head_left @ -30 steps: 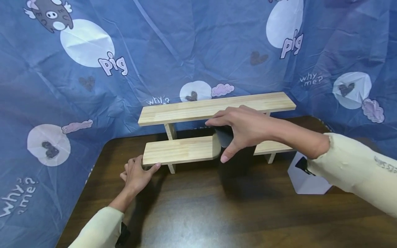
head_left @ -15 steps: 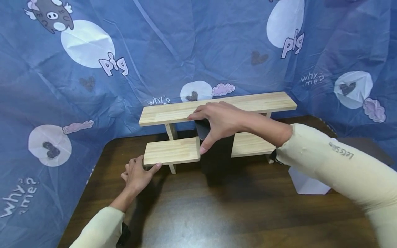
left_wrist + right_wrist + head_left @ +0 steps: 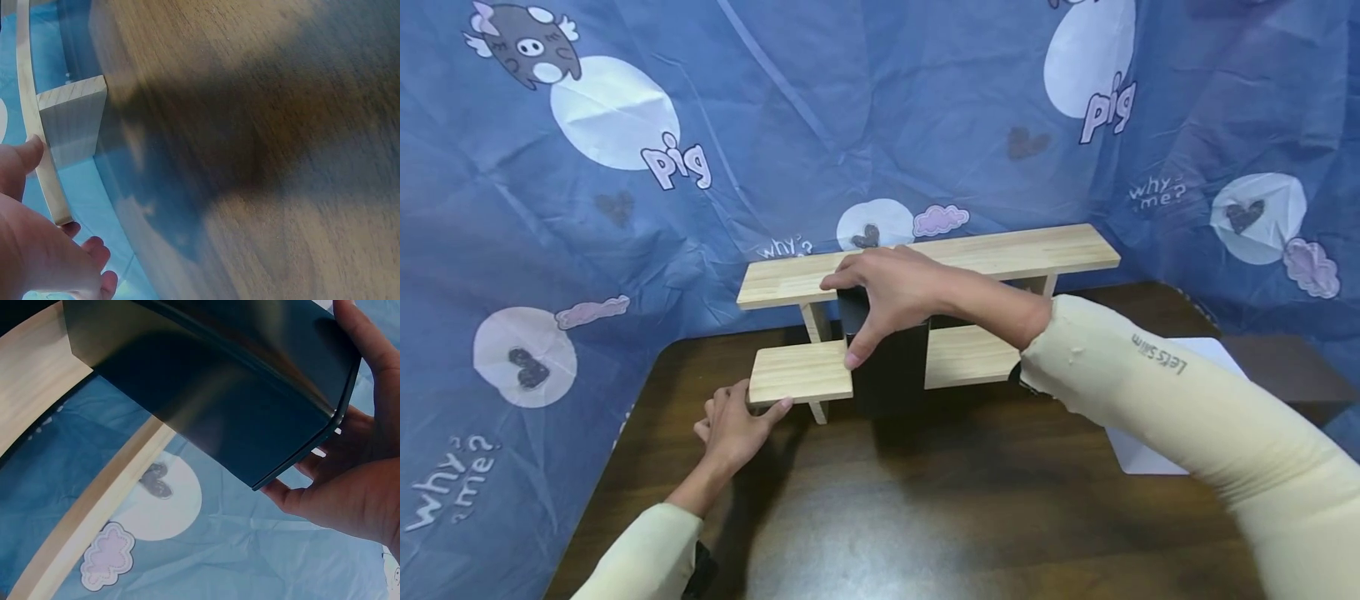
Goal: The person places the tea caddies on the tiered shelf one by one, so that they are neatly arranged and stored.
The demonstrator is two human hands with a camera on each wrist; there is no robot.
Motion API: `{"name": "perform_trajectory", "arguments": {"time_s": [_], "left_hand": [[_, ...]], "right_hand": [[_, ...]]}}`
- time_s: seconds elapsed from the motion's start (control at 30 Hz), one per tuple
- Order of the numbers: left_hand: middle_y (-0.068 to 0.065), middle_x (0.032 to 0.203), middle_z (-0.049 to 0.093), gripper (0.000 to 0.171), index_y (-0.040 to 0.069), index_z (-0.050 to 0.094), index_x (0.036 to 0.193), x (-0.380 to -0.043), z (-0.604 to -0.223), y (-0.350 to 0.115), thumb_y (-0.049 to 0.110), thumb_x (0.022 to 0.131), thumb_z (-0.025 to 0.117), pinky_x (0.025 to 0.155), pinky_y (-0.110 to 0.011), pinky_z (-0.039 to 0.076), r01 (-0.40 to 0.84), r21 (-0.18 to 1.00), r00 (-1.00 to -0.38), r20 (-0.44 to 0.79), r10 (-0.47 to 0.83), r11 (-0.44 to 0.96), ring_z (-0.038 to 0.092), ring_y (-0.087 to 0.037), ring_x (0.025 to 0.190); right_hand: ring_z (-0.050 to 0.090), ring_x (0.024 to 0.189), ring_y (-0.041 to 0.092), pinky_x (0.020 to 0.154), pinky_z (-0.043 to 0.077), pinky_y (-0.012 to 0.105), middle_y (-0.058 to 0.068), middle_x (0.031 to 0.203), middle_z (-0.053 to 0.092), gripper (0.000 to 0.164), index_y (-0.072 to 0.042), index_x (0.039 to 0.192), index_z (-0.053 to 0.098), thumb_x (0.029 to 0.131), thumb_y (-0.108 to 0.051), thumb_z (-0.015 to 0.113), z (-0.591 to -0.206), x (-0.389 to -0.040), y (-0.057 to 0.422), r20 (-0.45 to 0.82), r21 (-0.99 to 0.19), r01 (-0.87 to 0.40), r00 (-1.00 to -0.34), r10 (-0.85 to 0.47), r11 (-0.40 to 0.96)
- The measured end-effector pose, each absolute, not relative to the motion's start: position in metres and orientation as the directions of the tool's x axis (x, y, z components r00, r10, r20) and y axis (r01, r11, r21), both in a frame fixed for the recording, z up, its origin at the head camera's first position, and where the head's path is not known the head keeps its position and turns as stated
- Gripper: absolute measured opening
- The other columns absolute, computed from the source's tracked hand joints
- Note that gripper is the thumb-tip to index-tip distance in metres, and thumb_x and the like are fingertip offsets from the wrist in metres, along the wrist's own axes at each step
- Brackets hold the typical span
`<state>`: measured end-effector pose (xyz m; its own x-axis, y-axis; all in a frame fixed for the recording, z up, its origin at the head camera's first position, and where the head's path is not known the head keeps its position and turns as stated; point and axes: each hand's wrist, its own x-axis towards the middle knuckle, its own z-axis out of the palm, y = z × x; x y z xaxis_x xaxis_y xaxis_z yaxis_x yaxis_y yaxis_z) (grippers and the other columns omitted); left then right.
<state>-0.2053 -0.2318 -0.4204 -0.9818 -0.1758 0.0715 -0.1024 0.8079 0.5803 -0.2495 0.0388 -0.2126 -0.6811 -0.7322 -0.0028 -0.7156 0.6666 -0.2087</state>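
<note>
A black box (image 3: 891,375) with rounded edges stands upright at the front of the two-tier wooden shelf, hiding the middle of the lower board (image 3: 801,372). From above, my right hand (image 3: 898,292) grips its top end, thumb on the near side. The right wrist view shows the black box (image 3: 206,394) large, with my fingers around one end. Whether its base rests on the board or hangs in front cannot be told. My left hand (image 3: 730,429) holds the lower board's left end, thumb along the front edge; in the left wrist view the board (image 3: 28,87) appears edge-on.
The upper board (image 3: 1037,250) runs above and behind the lower one. To the right, a white object (image 3: 1138,454) lies partly hidden by my right sleeve, beside a dark brown block (image 3: 1292,375). A blue printed cloth (image 3: 775,150) hangs behind the dark wooden table (image 3: 985,508).
My right hand has moved left along the shelf with the black box, uncovering more of the lower board's right part. My left hand stays at the board's left end.
</note>
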Motion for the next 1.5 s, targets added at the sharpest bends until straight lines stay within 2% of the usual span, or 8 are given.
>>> {"name": "perform_trajectory", "arguments": {"time_s": [0.5,0.87,1.13,1.5], "left_hand": [[-0.024,0.124,0.044,0.078,0.004,0.045,0.138,-0.205,-0.419,-0.233,0.055,0.084,0.067,0.086,-0.058,0.017,-0.102,0.578,-0.982,0.071,-0.174,0.810,0.033,-0.041,0.112],[-0.025,0.125,0.042,0.080,0.003,0.041,0.140,-0.204,-0.419,-0.233,0.055,0.085,0.065,0.087,-0.060,0.015,-0.106,0.583,-0.984,0.057,-0.171,0.805,0.032,-0.042,0.113],[-0.025,0.126,0.042,0.080,0.002,0.040,0.140,-0.205,-0.420,-0.233,0.054,0.085,0.066,0.087,-0.059,0.016,-0.112,0.584,-0.983,0.055,-0.178,0.804,0.032,-0.041,0.114],[-0.027,0.127,0.041,0.081,0.000,0.039,0.141,-0.203,-0.419,-0.232,0.053,0.086,0.065,0.087,-0.060,0.015,-0.120,0.581,-0.983,0.046,-0.180,0.805,0.031,-0.043,0.115]], "right_hand": [[0.040,0.133,0.020,0.104,0.033,0.042,0.002,0.147,0.043,0.098,-0.024,0.143,0.047,0.060,-0.063,0.082,-0.213,-0.261,0.015,-0.019,-0.210,-0.720,-0.674,-0.739,0.662],[0.036,0.136,0.021,0.106,0.025,0.049,0.002,0.148,0.042,0.098,-0.027,0.144,0.046,0.060,-0.066,0.080,-0.219,-0.272,-0.002,0.010,-0.199,-0.715,-0.685,-0.728,0.670],[0.040,0.133,0.020,0.102,0.030,0.048,0.003,0.146,0.044,0.099,-0.024,0.143,0.048,0.059,-0.067,0.080,-0.223,-0.284,-0.011,0.007,-0.175,-0.718,-0.685,-0.729,0.673],[0.039,0.132,0.022,0.102,0.027,0.055,0.004,0.145,0.044,0.100,-0.022,0.144,0.046,0.062,-0.067,0.078,-0.233,-0.296,-0.023,-0.015,-0.170,-0.704,-0.698,-0.716,0.689]]}}
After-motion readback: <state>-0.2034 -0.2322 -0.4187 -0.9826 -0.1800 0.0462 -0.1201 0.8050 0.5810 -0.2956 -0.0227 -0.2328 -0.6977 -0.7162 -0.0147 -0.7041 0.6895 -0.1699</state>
